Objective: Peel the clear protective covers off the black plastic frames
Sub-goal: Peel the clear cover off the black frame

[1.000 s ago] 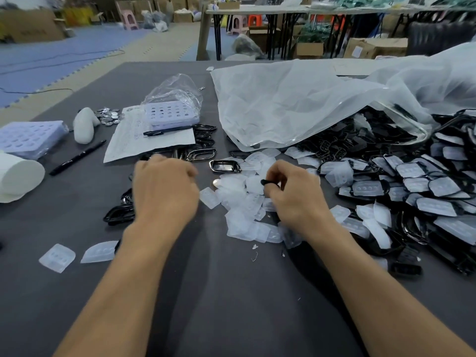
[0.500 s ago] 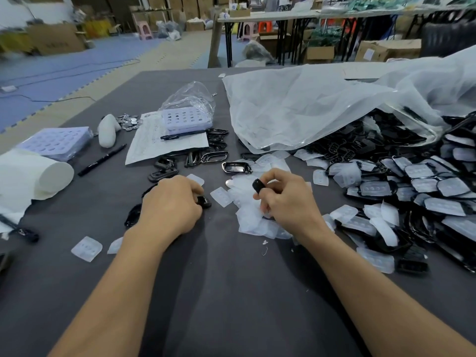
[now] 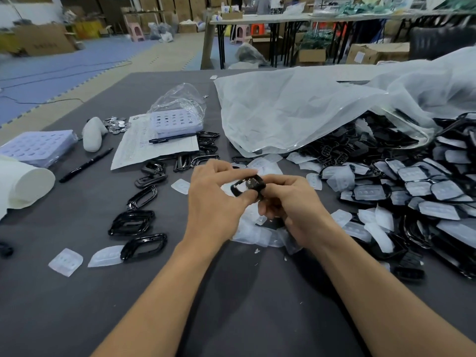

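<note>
Grip matters: our left hand (image 3: 213, 202) and right hand (image 3: 296, 210) both pinch one black frame (image 3: 253, 183) from opposite ends, likely steadying it for peeling.

A black frame (image 3: 251, 184) is gripped between the left hand (image 3: 213, 204) and the right hand (image 3: 298, 210) above the grey worktop (image 3: 231, 292). Peeled clear covers (image 3: 251, 234) are strewn beneath; bare frames (image 3: 132, 222) are laid to the left.

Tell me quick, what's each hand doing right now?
Left hand: pinching one end of a black frame.
Right hand: gripping the other end of the frame.
</note>
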